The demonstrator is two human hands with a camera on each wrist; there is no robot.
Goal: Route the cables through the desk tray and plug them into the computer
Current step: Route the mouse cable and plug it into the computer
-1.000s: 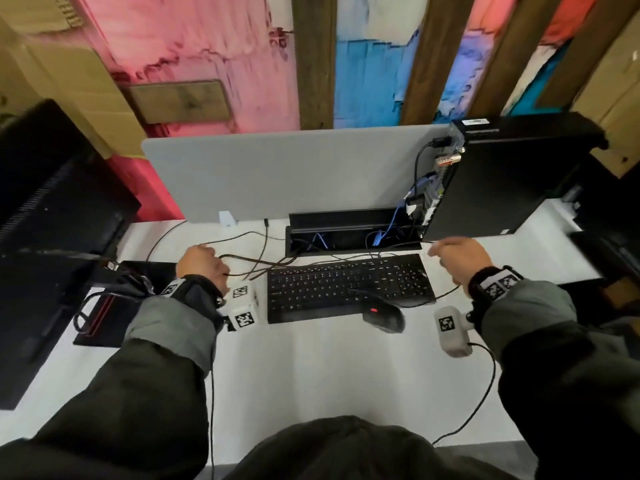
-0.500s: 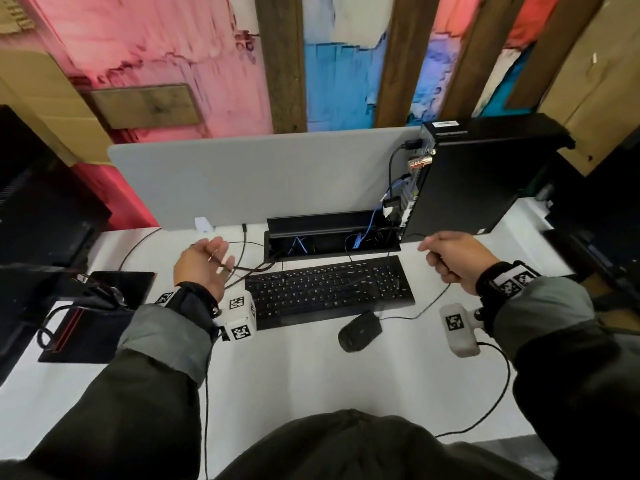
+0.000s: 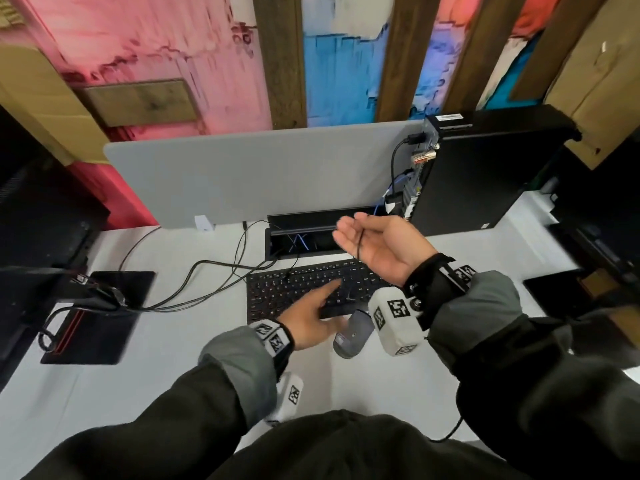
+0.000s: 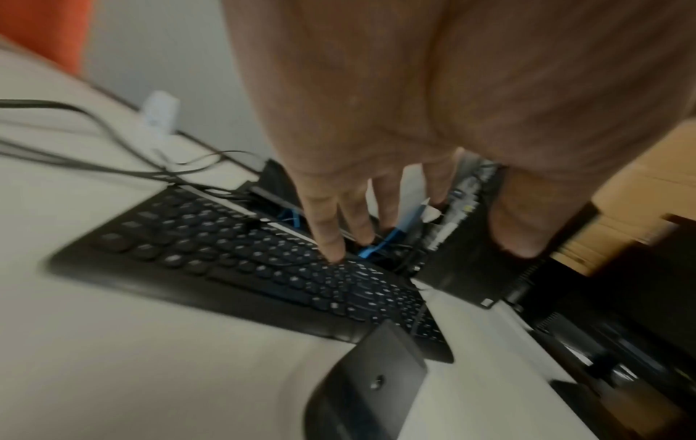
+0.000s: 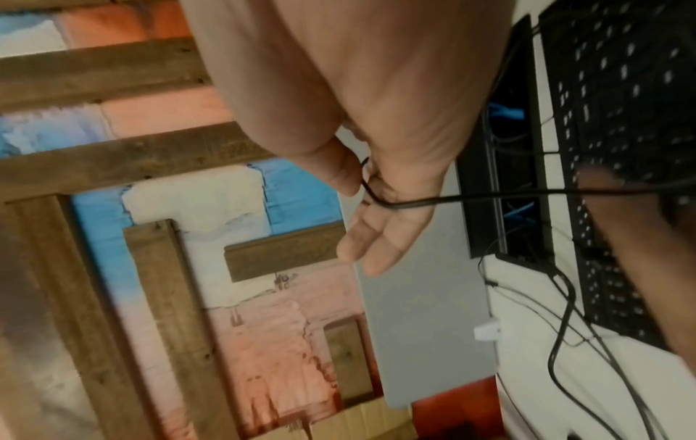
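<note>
Black keyboard (image 3: 304, 289); blue cables (image 4: 380, 247); grey divider panel (image 3: 259, 178).

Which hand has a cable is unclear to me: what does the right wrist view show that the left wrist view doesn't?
Right wrist only: the right hand pinching a thin black cable with its thumb. Left wrist only: a black computer mouse and the left hand, its palm empty. Both: the black keyboard and the open black desk tray.

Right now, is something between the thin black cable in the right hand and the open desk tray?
Nothing visible: the thin black cable hangs from the right hand above the open black desk tray.
</note>
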